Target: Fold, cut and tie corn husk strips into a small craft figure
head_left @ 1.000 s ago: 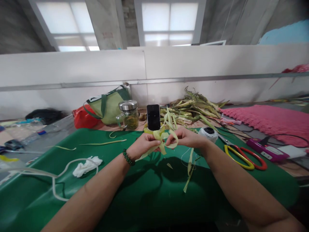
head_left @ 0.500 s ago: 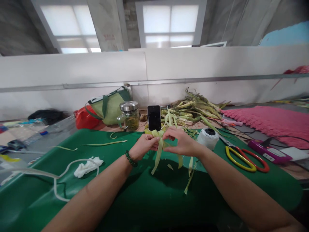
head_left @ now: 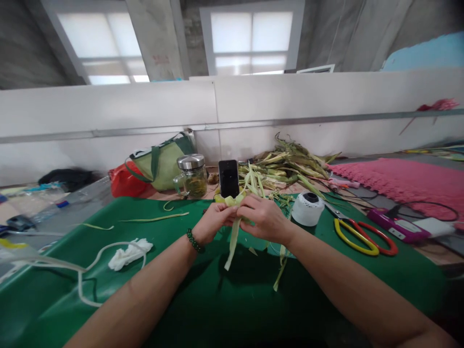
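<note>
Both hands meet above the green cloth (head_left: pixel 203 299), closed on a bundle of pale yellow-green leaf strips (head_left: pixel 232 239). My left hand (head_left: pixel 213 223), with a dark bead bracelet at its wrist, pinches the bundle from the left. My right hand (head_left: pixel 261 218) wraps over it from the right, fingers curled. Short strip ends stick up above the hands and one long strip hangs down below them. More loose strips (head_left: pixel 281 268) lie on the cloth under my right wrist.
Behind the hands stand a black phone (head_left: pixel 228 178), a lidded glass jar (head_left: pixel 192 175), a green bag (head_left: pixel 159 162) and a heap of green leaves (head_left: pixel 290 164). A white thread spool (head_left: pixel 307 209), yellow and red scissors (head_left: pixel 362 235) and a pink mat (head_left: pixel 402 181) lie right. White cord and tissue (head_left: pixel 126 251) lie left.
The hands have drawn together. My right hand moved left and closed over the bundle, and the looped strip now hangs straight down.
</note>
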The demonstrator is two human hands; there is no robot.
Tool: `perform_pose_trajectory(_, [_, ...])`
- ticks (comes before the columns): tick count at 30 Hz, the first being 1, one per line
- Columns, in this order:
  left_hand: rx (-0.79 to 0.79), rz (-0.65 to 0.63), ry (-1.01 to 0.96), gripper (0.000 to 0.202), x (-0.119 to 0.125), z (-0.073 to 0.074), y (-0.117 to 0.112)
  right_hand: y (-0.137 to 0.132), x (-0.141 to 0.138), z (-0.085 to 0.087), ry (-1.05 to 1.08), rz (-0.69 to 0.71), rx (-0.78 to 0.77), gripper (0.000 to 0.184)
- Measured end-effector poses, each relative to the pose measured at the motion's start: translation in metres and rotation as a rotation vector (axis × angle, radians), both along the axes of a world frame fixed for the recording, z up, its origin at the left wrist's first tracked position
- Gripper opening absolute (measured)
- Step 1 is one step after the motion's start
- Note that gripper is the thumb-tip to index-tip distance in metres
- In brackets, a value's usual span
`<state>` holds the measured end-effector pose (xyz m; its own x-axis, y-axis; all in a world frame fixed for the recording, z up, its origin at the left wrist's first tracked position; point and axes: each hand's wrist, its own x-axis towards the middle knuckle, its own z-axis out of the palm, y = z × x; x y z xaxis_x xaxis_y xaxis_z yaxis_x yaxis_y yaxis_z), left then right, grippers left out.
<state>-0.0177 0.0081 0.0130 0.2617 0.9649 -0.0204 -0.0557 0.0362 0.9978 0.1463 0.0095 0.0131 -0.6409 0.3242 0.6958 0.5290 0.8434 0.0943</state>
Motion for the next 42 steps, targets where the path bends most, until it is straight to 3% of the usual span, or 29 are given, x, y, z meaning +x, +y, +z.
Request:
perform_pose_trajectory(3, [-0.02,-0.018,-0.032,0.031,-0.001,0.001,-0.001,0.008,0.002,-0.004,0.361,-0.096,-0.247,0.029])
perform_pose_trajectory(6, [-0.048,-0.033,-0.082,0.03,-0.003,0.001,0.001,0.02,0.01,-0.002,0.6,-0.202,-0.72,0.048])
perform_pose_trajectory(8, [-0.047,-0.015,-0.1,0.028,-0.004,0.001,0.002,0.025,0.016,0.003,0.63,-0.168,-0.98,0.059])
perform_pose_trajectory(10, [-0.045,0.012,-0.089,0.023,-0.004,0.001,0.003,0.026,0.019,0.007,0.685,-0.078,-1.075,0.063])
perform_pose_trajectory(12, [-0.042,0.024,-0.055,0.019,-0.003,0.0,0.002,0.024,0.019,0.008,0.76,-0.017,-0.988,0.061])
perform_pose_trajectory(16, [0.001,0.018,0.042,0.013,0.003,-0.001,-0.002,0.023,0.012,0.0,0.652,-0.127,-0.681,0.045])
perform_pose_trajectory(19, [0.038,0.002,0.1,0.013,0.007,-0.003,-0.006,0.029,0.008,-0.008,0.498,-0.105,-0.857,0.039])
perform_pose_trajectory(21, [0.041,-0.008,0.108,0.015,0.009,-0.004,-0.006,0.033,0.007,-0.011,0.52,-0.055,-0.954,0.034])
perform_pose_trajectory(24, [0.034,0.004,0.097,0.019,0.009,-0.005,-0.006,0.036,0.009,-0.009,0.599,-0.015,-0.827,0.034])
perform_pose_trajectory(26, [0.033,0.021,0.102,0.021,0.008,-0.006,-0.005,0.034,0.013,-0.004,0.538,0.039,-0.788,0.031])
perform_pose_trajectory(30, [0.038,0.04,0.115,0.021,0.007,-0.006,-0.003,0.032,0.018,0.002,0.382,0.108,-0.831,0.027])
perform_pose_trajectory(37, [0.07,0.081,0.108,0.018,0.005,-0.004,-0.001,0.034,0.022,0.001,0.323,0.132,-0.956,0.03])
perform_pose_trajectory(42, [0.085,0.172,0.099,0.017,0.004,-0.004,0.003,0.026,0.03,0.013,0.427,0.121,-0.708,0.026])
